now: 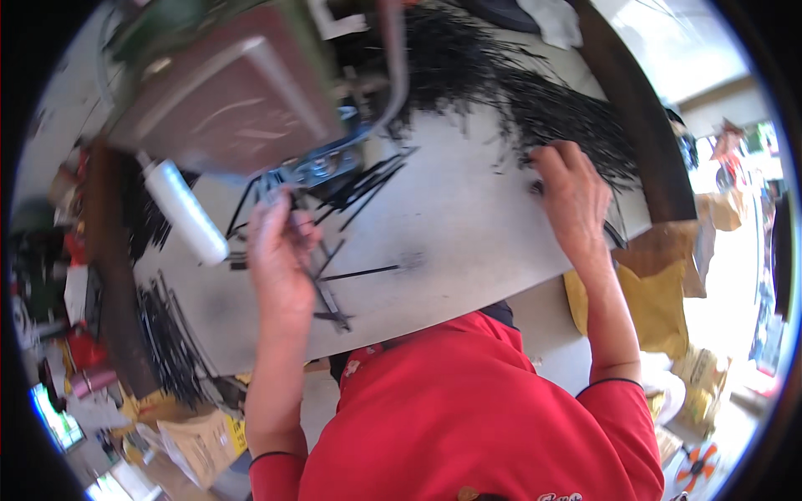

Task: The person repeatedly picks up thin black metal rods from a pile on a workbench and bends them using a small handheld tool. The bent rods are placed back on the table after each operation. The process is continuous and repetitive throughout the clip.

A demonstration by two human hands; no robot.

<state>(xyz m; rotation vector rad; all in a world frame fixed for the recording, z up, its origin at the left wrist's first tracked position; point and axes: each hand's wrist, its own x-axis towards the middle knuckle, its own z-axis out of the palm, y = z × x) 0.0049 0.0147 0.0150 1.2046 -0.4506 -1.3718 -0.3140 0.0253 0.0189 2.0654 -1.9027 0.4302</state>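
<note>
My left hand (281, 263) is raised under the front of a bench machine (242, 92) with a dark green body and a pinkish-brown cover. Its thumb and fingertips are pinched together right at the machine's metal head (322, 167); what they grip is blurred. Thin black strips (359, 188) lie loosely beside and below that hand. At the right, my right hand (574, 196) has its fingers curled down at the near edge of a large heap of thin black strips (535, 100). Something small and dark shows at its fingertips, too small to name.
A white cylindrical handle (185, 213) sticks out from the machine, left of my left hand. More black strips (167, 338) lie along the left of the pale tabletop (468, 225). Dark raised borders (639, 117) flank it. A yellow bag (652, 309) and an orange fan (697, 466) are at the right.
</note>
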